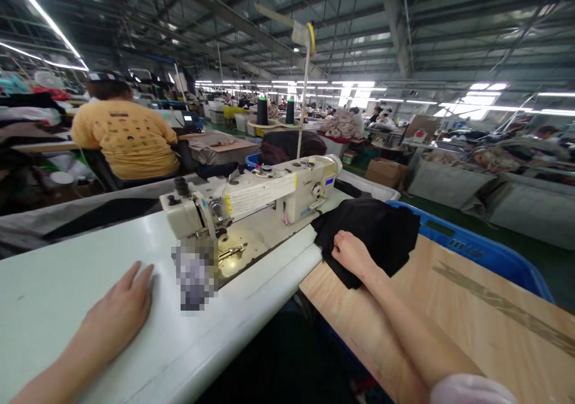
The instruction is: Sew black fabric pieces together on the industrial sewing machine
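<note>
My left hand (119,308) lies on the pale tabletop (157,350) with its fingers stretched out, holding nothing. To its right stands a white industrial sewing machine (265,191), its needle area partly covered by a blurred patch. My right hand (353,254) has its fingers curled closed on a pile of black fabric (377,224). The fabric spreads from the table's right end over a wooden board (431,314). How much cloth the fingers grip is hidden.
Beneath the board is a blue plastic crate (503,266). Two dark thread cones (262,112) stand behind the machine, near a tall thread pole (303,105). A person in a yellow shirt (126,134) sits at the back left. Grey cloth bins (449,182) line the right.
</note>
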Available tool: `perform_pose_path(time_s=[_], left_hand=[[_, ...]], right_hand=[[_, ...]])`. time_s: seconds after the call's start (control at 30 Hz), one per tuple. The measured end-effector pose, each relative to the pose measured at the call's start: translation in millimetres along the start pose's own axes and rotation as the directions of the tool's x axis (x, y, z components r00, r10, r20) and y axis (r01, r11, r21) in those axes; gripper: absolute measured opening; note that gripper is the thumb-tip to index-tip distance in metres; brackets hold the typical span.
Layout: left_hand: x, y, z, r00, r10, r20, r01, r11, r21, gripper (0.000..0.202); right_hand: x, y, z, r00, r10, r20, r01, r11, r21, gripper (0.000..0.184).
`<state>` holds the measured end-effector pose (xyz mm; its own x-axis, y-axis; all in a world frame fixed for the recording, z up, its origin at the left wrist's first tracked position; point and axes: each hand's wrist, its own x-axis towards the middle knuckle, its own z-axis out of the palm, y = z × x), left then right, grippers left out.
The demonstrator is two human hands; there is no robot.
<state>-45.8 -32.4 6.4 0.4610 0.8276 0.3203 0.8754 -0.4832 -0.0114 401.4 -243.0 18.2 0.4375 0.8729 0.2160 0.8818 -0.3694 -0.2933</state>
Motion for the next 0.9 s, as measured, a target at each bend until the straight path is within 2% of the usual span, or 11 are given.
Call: perform_pose_path(time_s=[0.13, 0.2, 0.33, 0.5, 0.6, 0.7, 0.8, 0.83, 0.87, 0.9], left_hand=[[-15, 18, 14.2, 0.990, 0.142, 0.022, -0.143, 0.990, 0.004, 0.061], [-19, 19, 18.5, 0.989, 0.149, 0.016, -0.149, 0.989, -0.020, 0.061], [-19, 17, 18.0, 0.991, 0.132, 0.015, -0.131, 0.990, -0.054, 0.062], [-18, 18, 12.5, 0.993, 0.117, -0.012, -0.118, 0.989, -0.085, 0.065], [-19, 18, 4.5, 0.994, 0.098, -0.038, -0.103, 0.985, -0.140, 0.062], [-22, 29, -10.6, 0.984, 0.147, -0.104, -0.170, 0.949, -0.266, 0.049], [-30, 64, -34.4, 0.944, 0.216, -0.250, -0.311, 0.835, -0.453, 0.033], [-34, 81, -44.4, 0.928, 0.221, -0.301, -0.353, 0.781, -0.515, 0.029], [-38, 100, -55.2, 0.924, 0.209, -0.321, -0.365, 0.735, -0.572, 0.027], [-41, 119, -66.5, 0.922, 0.202, -0.332, -0.373, 0.699, -0.610, 0.036]], right_hand=[[8, 17, -10, 0.998, 0.052, -0.033, -0.044, 0.973, 0.226, 0.013], [14, 31, -25, 0.994, 0.102, -0.041, -0.080, 0.927, 0.366, 0.010], [26, 55, -67, 0.969, 0.218, -0.118, -0.100, 0.779, 0.620, 0.013], [39, 62, -99, 0.928, 0.323, -0.183, -0.072, 0.640, 0.765, 0.024], [42, 47, -108, 0.929, 0.321, -0.182, -0.038, 0.573, 0.819, 0.025], [32, 15, -116, 0.966, 0.216, -0.141, 0.021, 0.481, 0.876, 0.019], [13, -29, -115, 1.000, 0.011, 0.015, -0.018, 0.405, 0.914, 0.016], [5, -44, -111, 0.990, -0.092, 0.111, -0.069, 0.374, 0.925, 0.014], [-3, -60, -106, 0.957, -0.201, 0.208, -0.130, 0.342, 0.931, 0.013], [-11, -74, -101, 0.905, -0.306, 0.295, -0.198, 0.310, 0.930, 0.011]])
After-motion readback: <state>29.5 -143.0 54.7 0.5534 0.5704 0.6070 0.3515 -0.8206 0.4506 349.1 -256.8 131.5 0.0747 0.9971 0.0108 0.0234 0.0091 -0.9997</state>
